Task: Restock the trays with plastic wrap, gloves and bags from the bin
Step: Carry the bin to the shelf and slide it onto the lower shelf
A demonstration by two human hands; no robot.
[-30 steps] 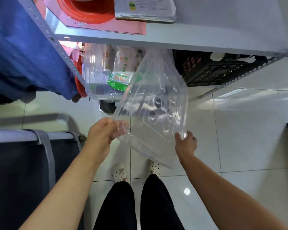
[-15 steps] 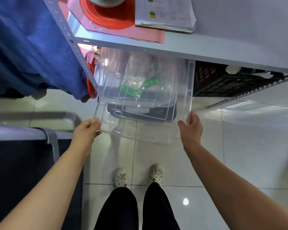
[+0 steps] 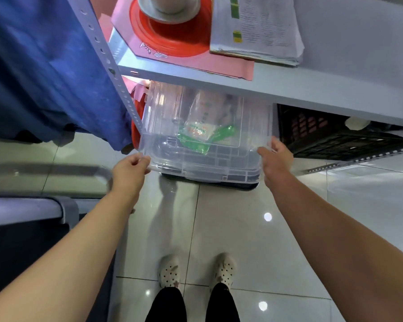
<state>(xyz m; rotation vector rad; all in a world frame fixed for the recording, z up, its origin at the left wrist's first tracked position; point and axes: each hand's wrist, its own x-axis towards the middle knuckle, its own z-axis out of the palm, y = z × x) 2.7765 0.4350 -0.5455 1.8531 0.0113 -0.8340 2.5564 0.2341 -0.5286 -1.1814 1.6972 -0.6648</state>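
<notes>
A clear plastic bin (image 3: pixel 168 126) stands under the grey shelf, half pushed in. A clear lid (image 3: pixel 219 163) lies over the top of the bin. My left hand (image 3: pixel 129 169) pinches the lid's near left corner. My right hand (image 3: pixel 275 159) grips the lid's near right corner with curled fingers. Through the clear plastic I see a packet with green and white print (image 3: pixel 203 133) inside the bin. The rest of the bin's contents are blurred.
A grey metal shelf (image 3: pixel 289 87) overhangs the bin, carrying a red disc (image 3: pixel 170 46), pink card and a paper stack (image 3: pixel 256 26). A black crate (image 3: pixel 330 133) sits to the right, blue cloth (image 3: pixel 44 66) hangs left, a dark cart (image 3: pixel 26 219) stands at left.
The lid, held tilted up in front of the bin a second ago, has been lowered flat onto the bin. Both hands moved forward and apart to its near corners.
</notes>
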